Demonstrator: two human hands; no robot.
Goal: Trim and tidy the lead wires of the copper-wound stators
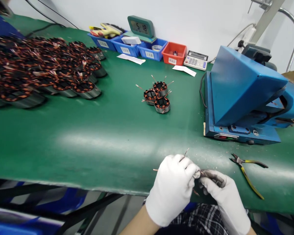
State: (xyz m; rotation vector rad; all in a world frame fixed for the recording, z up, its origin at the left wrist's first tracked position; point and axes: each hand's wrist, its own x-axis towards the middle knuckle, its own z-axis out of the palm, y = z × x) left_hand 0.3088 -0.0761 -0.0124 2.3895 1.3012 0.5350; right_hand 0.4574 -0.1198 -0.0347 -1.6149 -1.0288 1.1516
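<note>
My left hand [171, 187], in a white glove, is closed around a wound motor stator. Its body is hidden by the glove, but copper wire leads [186, 152] stick out above, to the left and below. My right hand [219, 189], gloved with darkened fingertips, pinches a twisted wire end [202, 174] close beside the left fingertips. Both hands are over the table's front edge, above my lap. Yellow-handled cutting pliers [246, 164] lie with jaws apart to the right of my right hand. Farther back, three wound stators [162, 106] stand grouped together, their leads pointing outward.
Many stators [88, 89] crowd the left of the green table [107, 147]. Behind are blue bins [150, 54], a red bin [173, 54], a clock [140, 26] and a calculator [196, 60]. A blue machine [245, 88] stands at right. A blurred sleeve [5, 27] shows upper left.
</note>
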